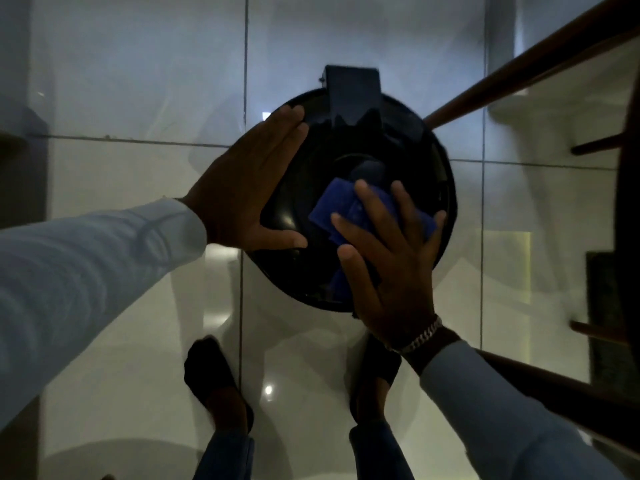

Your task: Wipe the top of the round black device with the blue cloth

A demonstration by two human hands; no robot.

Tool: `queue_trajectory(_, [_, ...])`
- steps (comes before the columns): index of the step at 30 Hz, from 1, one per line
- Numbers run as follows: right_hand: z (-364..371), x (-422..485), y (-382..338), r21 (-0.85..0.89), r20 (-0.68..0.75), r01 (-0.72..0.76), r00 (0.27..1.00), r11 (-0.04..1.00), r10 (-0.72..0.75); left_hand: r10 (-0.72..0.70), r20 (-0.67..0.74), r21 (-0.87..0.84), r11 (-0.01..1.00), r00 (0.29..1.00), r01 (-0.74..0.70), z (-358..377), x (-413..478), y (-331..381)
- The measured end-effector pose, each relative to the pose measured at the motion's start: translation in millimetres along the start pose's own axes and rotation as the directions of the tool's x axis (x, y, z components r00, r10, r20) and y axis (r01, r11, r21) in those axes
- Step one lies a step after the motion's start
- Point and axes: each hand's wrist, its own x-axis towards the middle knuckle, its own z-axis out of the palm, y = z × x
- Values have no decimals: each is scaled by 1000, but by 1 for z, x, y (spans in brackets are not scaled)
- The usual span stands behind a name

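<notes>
The round black device (408,147) sits on the glossy tiled floor, seen from above, with a raised round part at its middle. My left hand (242,188) lies flat against its left rim, fingers straight and together, thumb along the near edge. My right hand (388,258) presses the folded blue cloth (337,207) onto the top, fingers spread over it. The cloth covers the near middle of the top, and part of it is hidden under my palm.
A dark box-shaped dock (351,95) stands against the device's far edge. Wooden chair legs and rungs (519,77) run along the right side. My two feet (218,386) stand on the white tiles just behind the device.
</notes>
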Motion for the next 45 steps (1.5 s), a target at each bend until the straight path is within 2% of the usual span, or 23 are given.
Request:
queue_trajectory(2, [-17, -7, 4, 152, -110, -177, 975, 972, 195, -39, 32, 17, 999, 999, 38, -6, -3, 3])
queue_trajectory(3, [-26, -10, 3, 256, -169, -308, 919, 916, 356, -66, 45, 9, 998, 997, 66, -10, -5, 8])
queue_trajectory(4, [-35, -12, 1, 359, -188, -441, 829, 823, 527, -96, 45, -25, 995, 994, 98, -13, -6, 15])
queue_trajectory(6, [-45, -12, -7, 474, -76, -663, 624, 579, 778, -179, 2, -195, 965, 984, 176, -17, -6, 45])
queue_trajectory(8, [-47, -6, -14, 455, 77, -783, 509, 424, 857, -306, -39, -419, 869, 951, 262, -14, 0, 91])
queue_trajectory(10, [-47, 4, -16, 387, 172, -843, 464, 373, 869, -455, -35, -565, 744, 890, 357, -5, 8, 134])
queue_trajectory(12, [-52, 15, -14, 353, 262, -881, 417, 315, 871, -642, -22, -689, 566, 766, 454, -2, 18, 162])
queue_trajectory(15, [-74, 25, -9, 405, 367, -873, 426, 270, 827, -877, 76, -827, 211, 475, 521, -21, 33, 173])
queue_trajectory(17, [-103, 26, -11, 493, 407, -831, 483, 259, 775, -908, 217, -870, -14, 357, 493, -45, 40, 178])
queue_trajectory(19, [-141, 23, -22, 590, 442, -772, 555, 237, 705, -862, 322, -871, -108, 392, 479, -78, 43, 189])
queue_trajectory(23, [-232, 16, -43, 765, 477, -633, 680, 117, 557, -644, 504, -857, -286, 576, 429, -158, 50, 230])
queue_trajectory(24, [-255, 13, -43, 796, 445, -597, 692, 105, 568, -624, 498, -862, -284, 601, 420, -177, 54, 242])
queue_trajectory(25, [-277, 9, -39, 824, 385, -554, 701, 119, 601, -631, 462, -877, -220, 624, 427, -193, 60, 256])
queue_trajectory(27, [-320, 4, -28, 854, 290, -501, 680, 139, 673, -669, 328, -905, -20, 667, 424, -218, 77, 291])
queue_trajectory(29, [-356, 2, -12, 849, 311, -522, 621, 84, 719, -677, 251, -896, 107, 692, 430, -238, 104, 329])
queue_trajectory(31, [-377, 0, 7, 804, 354, -593, 549, 54, 757, -628, 266, -861, 187, 732, 473, -242, 130, 362])
queue_trajectory(33, [-377, -1, 33, 707, 311, -692, 490, 146, 814, -619, 286, -834, 214, 732, 508, -232, 150, 382])
queue_trajectory(35, [-372, 4, 50, 603, 201, -749, 475, 273, 857, -637, 301, -808, 225, 710, 545, -223, 165, 398])
queue_trajectory(38, [-363, 13, 66, 471, 183, -788, 528, 397, 830, -622, 284, -774, 301, 730, 558, -220, 170, 408])
queue_trajectory(40, [-357, 10, 73, 370, 297, -842, 507, 392, 809, -634, 282, -716, 360, 720, 598, -228, 161, 405])
queue_trajectory(41, [-359, 12, 74, 290, 331, -852, 517, 436, 789, -640, 255, -706, 389, 725, 592, -236, 157, 402])
queue_trajectory(43, [-369, 20, 67, 158, 302, -760, 645, 630, 702, -642, 210, -741, 388, 738, 548, -266, 152, 396])
queue_trajectory(45, [-403, 37, 41, 184, 299, -644, 757, 743, 581, -668, 124, -765, 406, 734, 499, -304, 148, 394])
